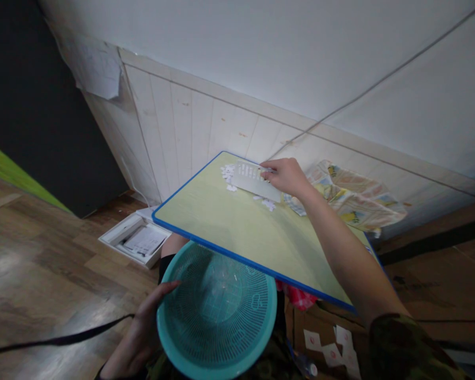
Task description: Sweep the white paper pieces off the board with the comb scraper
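Note:
My left hand (142,327) grips the rim of a round teal mesh basket (217,311), held low under the near edge of a yellow-green board with a blue border (237,227). My right hand (287,177) reaches across the board and holds a flat pale card (253,178) by its edge, fingers closed on it. Small white paper pieces (229,173) lie on the board around the card's far end, and a few more white pieces (268,203) lie near my wrist.
A white panelled wall (190,126) stands just behind the board. An open white box (136,240) sits on the wooden floor at left. Printed crumpled paper (356,198) lies at the board's right. White paper scraps (332,345) rest on cardboard below.

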Demonstrator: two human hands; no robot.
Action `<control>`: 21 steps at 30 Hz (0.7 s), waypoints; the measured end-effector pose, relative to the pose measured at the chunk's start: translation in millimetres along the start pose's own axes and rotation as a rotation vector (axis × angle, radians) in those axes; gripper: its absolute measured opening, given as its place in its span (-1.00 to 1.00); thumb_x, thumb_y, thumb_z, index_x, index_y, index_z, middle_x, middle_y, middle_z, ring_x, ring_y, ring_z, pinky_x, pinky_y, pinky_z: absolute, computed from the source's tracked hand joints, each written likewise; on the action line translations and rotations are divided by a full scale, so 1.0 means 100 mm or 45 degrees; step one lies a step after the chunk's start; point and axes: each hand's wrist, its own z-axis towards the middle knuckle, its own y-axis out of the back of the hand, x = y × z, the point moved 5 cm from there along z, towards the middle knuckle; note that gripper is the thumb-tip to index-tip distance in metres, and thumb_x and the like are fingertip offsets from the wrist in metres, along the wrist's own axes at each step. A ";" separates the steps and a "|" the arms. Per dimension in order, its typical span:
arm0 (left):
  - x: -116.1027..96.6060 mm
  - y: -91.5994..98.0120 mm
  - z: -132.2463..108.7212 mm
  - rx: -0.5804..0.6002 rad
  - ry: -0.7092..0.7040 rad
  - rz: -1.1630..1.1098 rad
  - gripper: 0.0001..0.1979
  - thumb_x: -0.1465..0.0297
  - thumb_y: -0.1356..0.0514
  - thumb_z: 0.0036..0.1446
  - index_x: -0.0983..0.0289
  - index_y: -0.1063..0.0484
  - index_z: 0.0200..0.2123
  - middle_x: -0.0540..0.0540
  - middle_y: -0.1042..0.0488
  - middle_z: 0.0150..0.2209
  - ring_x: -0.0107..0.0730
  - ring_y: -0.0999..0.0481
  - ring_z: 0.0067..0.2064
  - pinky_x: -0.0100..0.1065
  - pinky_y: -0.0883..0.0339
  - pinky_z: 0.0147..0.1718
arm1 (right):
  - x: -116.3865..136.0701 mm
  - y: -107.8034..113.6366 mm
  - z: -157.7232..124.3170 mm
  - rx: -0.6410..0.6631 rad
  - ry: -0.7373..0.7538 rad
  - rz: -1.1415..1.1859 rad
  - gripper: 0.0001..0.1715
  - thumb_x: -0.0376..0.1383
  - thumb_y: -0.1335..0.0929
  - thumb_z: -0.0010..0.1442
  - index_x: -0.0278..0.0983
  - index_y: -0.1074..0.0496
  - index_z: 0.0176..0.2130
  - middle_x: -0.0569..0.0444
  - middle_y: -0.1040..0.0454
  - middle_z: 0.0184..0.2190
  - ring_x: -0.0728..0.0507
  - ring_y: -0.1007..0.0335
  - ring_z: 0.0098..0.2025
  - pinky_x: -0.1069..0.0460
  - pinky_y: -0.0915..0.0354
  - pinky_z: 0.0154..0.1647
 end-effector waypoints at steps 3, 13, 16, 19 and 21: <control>-0.02 0.00 -0.02 -0.032 -0.011 -0.026 -0.86 0.47 -0.28 -0.02 0.39 -0.53 -0.33 0.19 -0.63 -0.52 -0.08 -0.62 -0.49 -0.19 -0.54 -0.46 | -0.03 0.03 -0.07 -0.070 0.060 0.067 -0.64 -0.29 -0.34 0.15 -0.20 -0.57 -0.06 0.07 -0.63 -0.24 -0.16 -0.52 -0.18 0.03 -0.28 -0.17; 0.01 0.01 0.04 0.054 0.023 -0.002 -0.74 0.45 -0.26 0.02 0.43 -0.50 -0.18 0.22 -0.65 -0.49 -0.02 -0.64 -0.43 -0.10 -0.54 -0.35 | -0.06 -0.04 -0.21 -0.001 0.074 0.104 -0.65 -0.27 -0.34 0.17 -0.17 -0.56 -0.05 0.10 -0.61 -0.15 -0.17 -0.53 -0.12 0.01 -0.32 -0.12; 0.02 0.02 0.04 0.051 0.019 0.015 -0.73 0.44 -0.28 0.01 0.43 -0.51 -0.18 0.22 -0.65 -0.47 -0.01 -0.64 -0.41 -0.12 -0.54 -0.36 | -0.04 -0.03 -0.28 0.021 0.095 0.151 -0.64 -0.26 -0.35 0.17 -0.19 -0.56 -0.04 0.10 -0.61 -0.15 -0.16 -0.54 -0.13 0.03 -0.32 -0.14; 0.00 0.04 0.05 0.050 -0.044 0.054 -0.69 0.45 -0.28 0.01 0.43 -0.50 -0.14 0.21 -0.65 -0.46 -0.03 -0.65 -0.41 -0.16 -0.54 -0.38 | -0.06 0.00 -0.34 -0.021 0.086 0.162 -0.64 -0.26 -0.35 0.17 -0.19 -0.55 -0.03 0.09 -0.61 -0.14 -0.16 -0.54 -0.12 0.02 -0.32 -0.12; 0.00 0.04 0.06 0.051 -0.058 0.040 -0.67 0.46 -0.28 0.01 0.43 -0.49 -0.11 0.19 -0.65 -0.47 -0.04 -0.65 -0.41 -0.16 -0.54 -0.38 | -0.08 0.02 -0.40 -0.067 0.060 0.143 -0.64 -0.27 -0.34 0.18 -0.20 -0.56 -0.04 0.08 -0.61 -0.14 -0.17 -0.54 -0.13 0.02 -0.33 -0.11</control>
